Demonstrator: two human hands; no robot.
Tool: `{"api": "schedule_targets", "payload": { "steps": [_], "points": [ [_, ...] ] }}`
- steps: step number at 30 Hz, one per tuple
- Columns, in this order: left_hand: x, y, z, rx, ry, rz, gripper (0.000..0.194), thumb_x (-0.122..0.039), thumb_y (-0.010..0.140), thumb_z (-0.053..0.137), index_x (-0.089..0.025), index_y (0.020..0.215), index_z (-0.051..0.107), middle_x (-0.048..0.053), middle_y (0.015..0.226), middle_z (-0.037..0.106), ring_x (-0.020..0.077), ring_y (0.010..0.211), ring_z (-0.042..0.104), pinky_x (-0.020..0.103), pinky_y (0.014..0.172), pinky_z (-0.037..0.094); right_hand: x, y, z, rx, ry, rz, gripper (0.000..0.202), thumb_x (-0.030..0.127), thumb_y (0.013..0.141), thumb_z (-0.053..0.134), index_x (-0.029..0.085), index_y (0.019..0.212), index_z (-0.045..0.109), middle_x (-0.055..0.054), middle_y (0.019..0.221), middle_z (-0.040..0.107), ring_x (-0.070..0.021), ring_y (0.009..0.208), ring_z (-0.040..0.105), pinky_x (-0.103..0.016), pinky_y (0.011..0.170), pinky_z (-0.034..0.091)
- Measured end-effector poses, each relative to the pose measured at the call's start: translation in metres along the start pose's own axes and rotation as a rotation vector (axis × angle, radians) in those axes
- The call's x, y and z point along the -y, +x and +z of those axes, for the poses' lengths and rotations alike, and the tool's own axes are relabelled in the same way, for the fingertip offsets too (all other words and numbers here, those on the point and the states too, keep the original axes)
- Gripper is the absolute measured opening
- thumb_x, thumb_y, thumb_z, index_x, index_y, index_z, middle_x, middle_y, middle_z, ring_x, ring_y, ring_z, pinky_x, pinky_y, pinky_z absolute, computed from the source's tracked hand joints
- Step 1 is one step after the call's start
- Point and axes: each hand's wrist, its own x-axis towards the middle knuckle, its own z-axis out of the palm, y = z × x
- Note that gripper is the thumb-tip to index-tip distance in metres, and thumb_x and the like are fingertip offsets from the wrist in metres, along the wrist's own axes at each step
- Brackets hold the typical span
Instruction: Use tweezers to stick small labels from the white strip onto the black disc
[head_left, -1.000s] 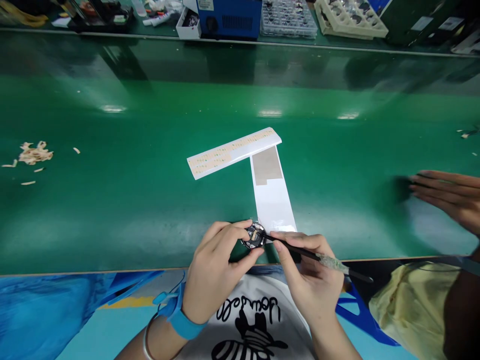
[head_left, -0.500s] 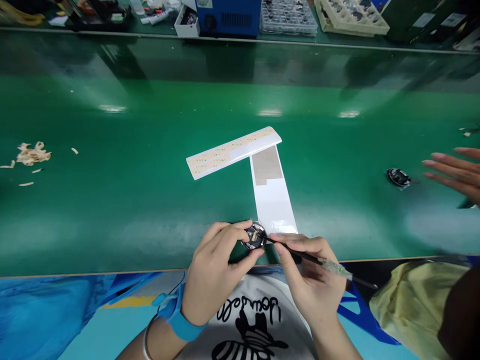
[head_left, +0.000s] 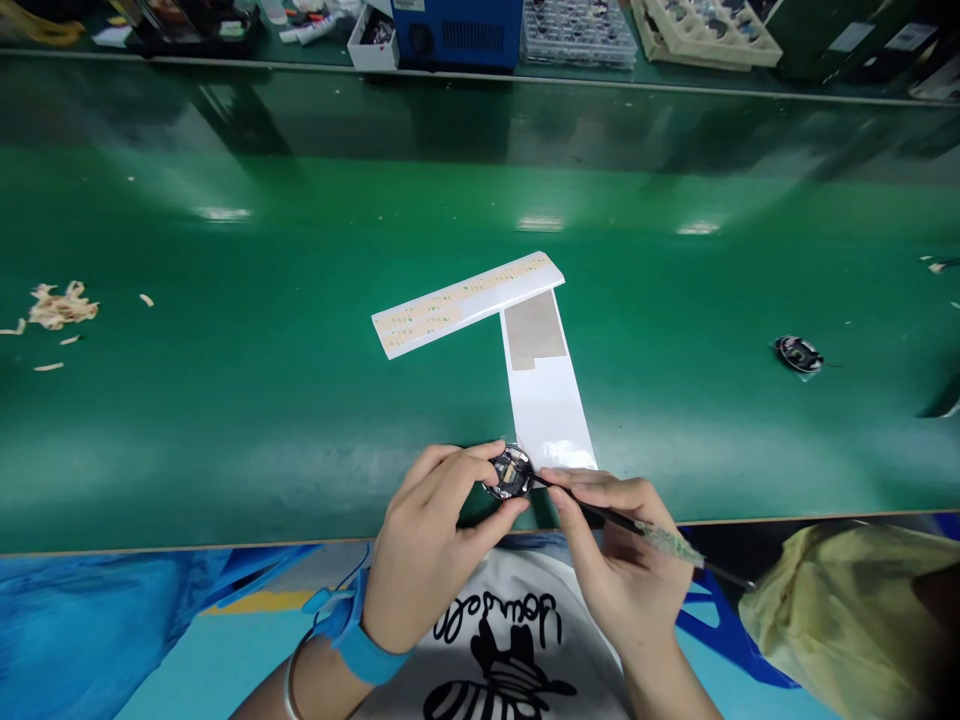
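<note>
The round black-and-silver electronic module with a thin metallic rim (head_left: 512, 472) was located above the near edge of the green glossy surface (head_left: 225, 400), between both hands. The left hand (head_left: 435, 550) was the nearer and gripped it by the rim, with fingers at the far and left side and the thumb at about 6 o'clock. From the middle of the left hand, the module lay between 1 and 2 o'clock; from the middle of the right hand (head_left: 634, 580), it lay at 10 o'clock. The right hand was closed in a pinch on the slim black rod-shaped tool with a translucent greenish wrapped section (head_left: 600, 508). The tool's long axis ran from 10 o'clock at the tip to 4 o'clock at the rear end, so that the tip pointed at the module. The tip sat at the module's 3 o'clock side; whether it touched the rim could not be determined. The module, being round, presented no clear long axis; its component side faced upward, with a small pale rectangular part near the centre. A white rectangular paper sheet with a grey-beige patch (head_left: 555, 420) lay beyond the hands, its long axis running from between 11 and 12 o'clock to between 5 and 6 o'clock.
</note>
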Motion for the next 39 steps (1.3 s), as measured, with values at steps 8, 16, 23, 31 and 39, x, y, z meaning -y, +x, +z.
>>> {"api": "schedule_targets", "payload": {
  "steps": [8,16,23,31,39],
  "points": [
    [0.0002,0.0020,0.0016,-0.005,-0.008,-0.017,0.024,-0.019,0.081,0.075,-0.021,0.089,0.052,0.004,0.112,0.071,0.0196,0.099,0.062,0.033,0.082,0.055,-0.0017,-0.0007,-0.0011,0.015,0.011,-0.002,0.030,-0.005,0.076,0.067,0.019,0.094,0.059,-0.004,0.096,0.074,-0.0185,0.093,0.073,-0.033,0.088,0.060],
    [-0.0004,0.0017,0.0003,-0.008,-0.006,-0.019,0.026,-0.019,0.080,0.076,-0.021,0.089,0.052,0.003,0.111,0.071,0.0186,0.100,0.062,0.031,0.083,0.054,0.0007,-0.0005,-0.0015,0.041,0.033,-0.009,0.030,-0.007,0.076,0.066,0.018,0.091,0.060,-0.004,0.095,0.074,-0.0181,0.093,0.073,-0.034,0.087,0.060],
    [-0.0003,0.0009,0.0004,-0.012,-0.001,-0.025,0.026,-0.019,0.079,0.076,-0.022,0.089,0.052,0.003,0.110,0.071,0.0184,0.099,0.062,0.031,0.081,0.055,0.0000,-0.0004,-0.0008,0.015,0.020,-0.026,0.031,-0.007,0.077,0.065,0.018,0.093,0.059,-0.005,0.096,0.074,-0.0185,0.093,0.073,-0.034,0.088,0.060],
    [-0.0018,0.0029,-0.0011,0.002,-0.006,-0.045,0.024,-0.018,0.080,0.075,-0.022,0.088,0.052,0.004,0.110,0.071,0.0207,0.098,0.063,0.034,0.079,0.056,0.0004,0.0007,-0.0005,0.018,-0.019,-0.025,0.027,-0.003,0.078,0.066,0.019,0.092,0.059,-0.006,0.094,0.074,-0.0196,0.091,0.073,-0.037,0.085,0.062],
    [-0.0021,0.0010,-0.0007,0.006,0.004,-0.047,0.027,-0.018,0.079,0.076,-0.023,0.089,0.051,0.003,0.110,0.071,0.0202,0.099,0.062,0.034,0.079,0.056,0.0015,0.0002,-0.0003,0.032,0.000,-0.023,0.026,-0.003,0.078,0.065,0.019,0.089,0.060,-0.005,0.093,0.075,-0.0199,0.091,0.074,-0.037,0.084,0.063]
  ]
}}
